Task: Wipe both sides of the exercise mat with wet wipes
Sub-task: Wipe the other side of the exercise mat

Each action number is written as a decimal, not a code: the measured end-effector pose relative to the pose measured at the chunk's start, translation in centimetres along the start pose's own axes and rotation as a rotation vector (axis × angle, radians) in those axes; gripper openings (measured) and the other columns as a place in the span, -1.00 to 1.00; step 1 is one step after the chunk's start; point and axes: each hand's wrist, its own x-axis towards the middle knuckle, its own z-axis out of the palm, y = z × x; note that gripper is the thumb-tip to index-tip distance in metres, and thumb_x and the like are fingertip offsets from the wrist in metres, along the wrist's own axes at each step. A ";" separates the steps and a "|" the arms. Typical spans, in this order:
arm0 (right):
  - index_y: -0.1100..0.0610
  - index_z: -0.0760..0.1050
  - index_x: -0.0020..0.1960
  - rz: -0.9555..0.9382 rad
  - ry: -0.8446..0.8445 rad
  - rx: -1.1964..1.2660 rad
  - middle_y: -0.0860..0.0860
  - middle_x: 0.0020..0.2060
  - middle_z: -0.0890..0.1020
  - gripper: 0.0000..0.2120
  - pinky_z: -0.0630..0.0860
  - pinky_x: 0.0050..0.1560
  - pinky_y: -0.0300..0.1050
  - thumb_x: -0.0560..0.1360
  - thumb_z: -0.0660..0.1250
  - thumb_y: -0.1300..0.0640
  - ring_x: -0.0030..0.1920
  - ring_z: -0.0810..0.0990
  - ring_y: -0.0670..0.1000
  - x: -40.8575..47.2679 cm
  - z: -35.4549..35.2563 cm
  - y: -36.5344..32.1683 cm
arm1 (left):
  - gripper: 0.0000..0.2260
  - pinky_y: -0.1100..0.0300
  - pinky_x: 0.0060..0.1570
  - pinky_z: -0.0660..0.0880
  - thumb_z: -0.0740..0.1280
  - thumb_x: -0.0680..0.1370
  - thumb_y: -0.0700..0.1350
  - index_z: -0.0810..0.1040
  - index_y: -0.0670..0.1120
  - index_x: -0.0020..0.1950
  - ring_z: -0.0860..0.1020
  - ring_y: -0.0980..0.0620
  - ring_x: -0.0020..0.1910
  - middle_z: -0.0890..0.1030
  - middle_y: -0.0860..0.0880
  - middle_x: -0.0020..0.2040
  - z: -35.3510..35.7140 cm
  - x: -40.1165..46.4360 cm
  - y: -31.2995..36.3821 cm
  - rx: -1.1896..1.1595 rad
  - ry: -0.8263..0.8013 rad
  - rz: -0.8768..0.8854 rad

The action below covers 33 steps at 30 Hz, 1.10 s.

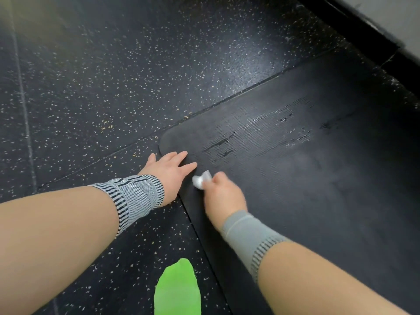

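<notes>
Speckled black floor (pixel 95 71) stretches beyond both hands. Left hand (pixel 168 169), fingers straight, presses the exercise mat (pixel 306 167) at its rounded corner; right hand (pixel 221 194) beside it grips a wet wipe (pixel 201 180). A green shape (pixel 177 289) lies nearer than both wrists.

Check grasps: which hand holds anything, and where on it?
Right hand grips a crumpled wet wipe, one end sticking out. Left hand holds nothing, fingers flat on the mat corner.

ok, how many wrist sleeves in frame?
2. A striped grey wrist sleeve on the left wrist, over the speckled floor by the exercise mat; a plain grey wrist sleeve on the right wrist, above the mat. None seems hidden.
</notes>
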 end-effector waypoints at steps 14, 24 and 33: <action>0.13 0.47 0.25 0.177 0.136 -0.057 0.12 0.01 0.46 -0.71 0.39 -0.15 -0.06 0.55 0.18 0.15 -0.06 0.53 0.21 1.2 -3.1 6.9 | -0.36 -0.21 0.50 -0.01 0.18 0.64 -0.12 -0.11 0.14 0.60 -0.14 -0.03 0.58 -0.20 0.01 0.61 -1.7 1.9 2.1 0.003 0.043 0.066; 0.09 0.55 0.14 0.257 0.171 -0.165 0.09 -0.01 0.44 -0.76 0.41 -0.14 -0.07 0.55 0.18 0.10 -0.08 0.53 0.19 3.3 -7.6 16.9 | -0.35 -0.21 0.49 -0.01 0.18 0.63 -0.12 -0.13 0.15 0.59 -0.16 -0.03 0.58 -0.21 0.03 0.60 -4.8 5.7 7.1 0.032 0.101 0.200; 0.14 0.54 -0.05 -0.062 0.136 -0.083 0.08 -0.17 0.45 -0.86 0.39 -0.35 -0.08 0.39 0.38 0.23 -0.20 0.51 0.16 2.3 -7.0 17.2 | -0.38 -0.18 0.51 0.01 0.15 0.64 -0.11 -0.11 0.13 0.60 -0.16 0.00 0.58 -0.20 0.04 0.61 -9.1 10.4 11.7 -0.022 0.178 0.258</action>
